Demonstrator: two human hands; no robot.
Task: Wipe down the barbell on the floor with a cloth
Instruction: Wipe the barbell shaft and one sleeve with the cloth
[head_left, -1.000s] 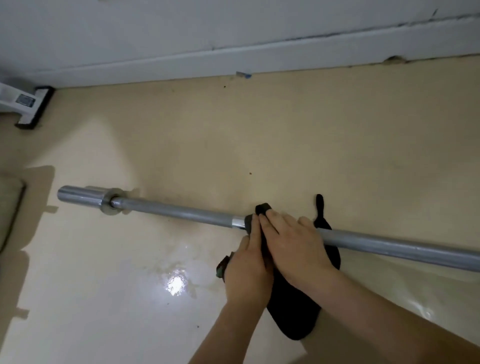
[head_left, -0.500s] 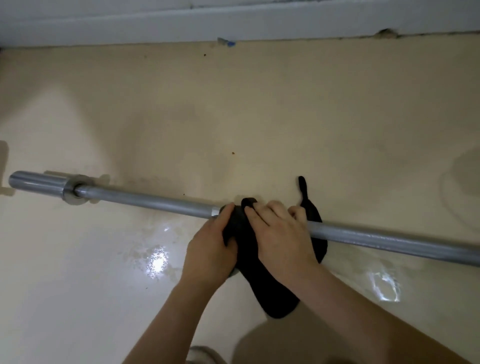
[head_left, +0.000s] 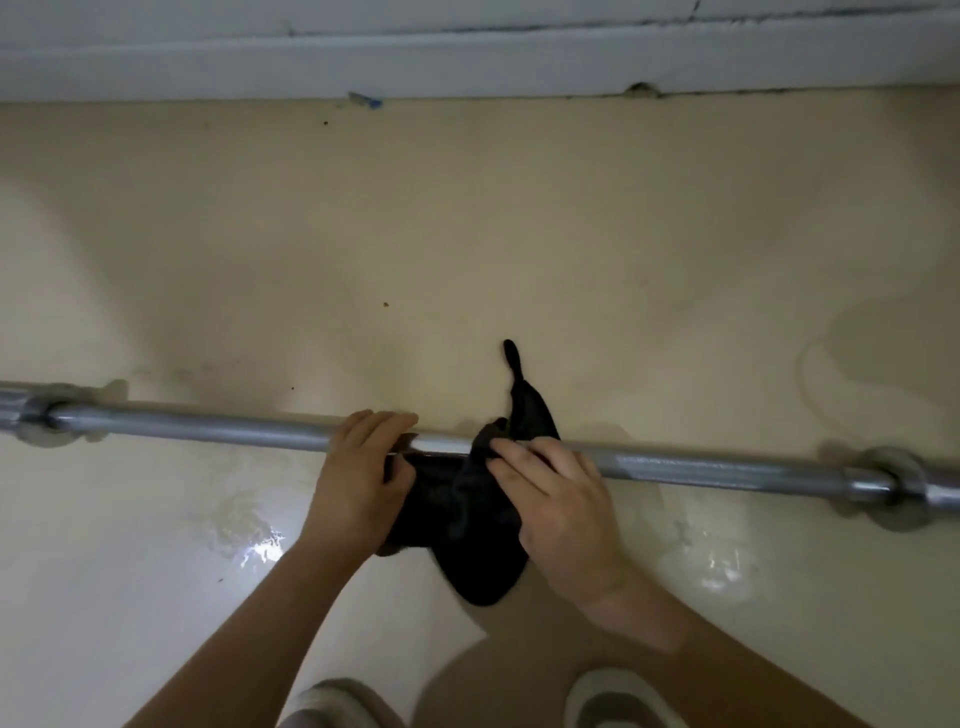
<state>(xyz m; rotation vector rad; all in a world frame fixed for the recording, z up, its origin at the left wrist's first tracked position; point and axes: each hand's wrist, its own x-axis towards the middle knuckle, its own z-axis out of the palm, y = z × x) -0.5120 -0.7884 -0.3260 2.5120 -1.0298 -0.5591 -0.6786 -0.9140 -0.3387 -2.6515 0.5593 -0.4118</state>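
At the near edge two light shoes (head_left: 618, 699) stand on the glossy beige floor (head_left: 519, 234). Above them the black cloth (head_left: 457, 514) hangs over the barbell (head_left: 218, 428), which lies on the floor from left to right. The left hand (head_left: 358, 478) curls its fingers over the bar and pinches the cloth edge. The right hand (head_left: 556, 499) grips the cloth on the bar. Beyond runs a white baseboard (head_left: 467, 67).
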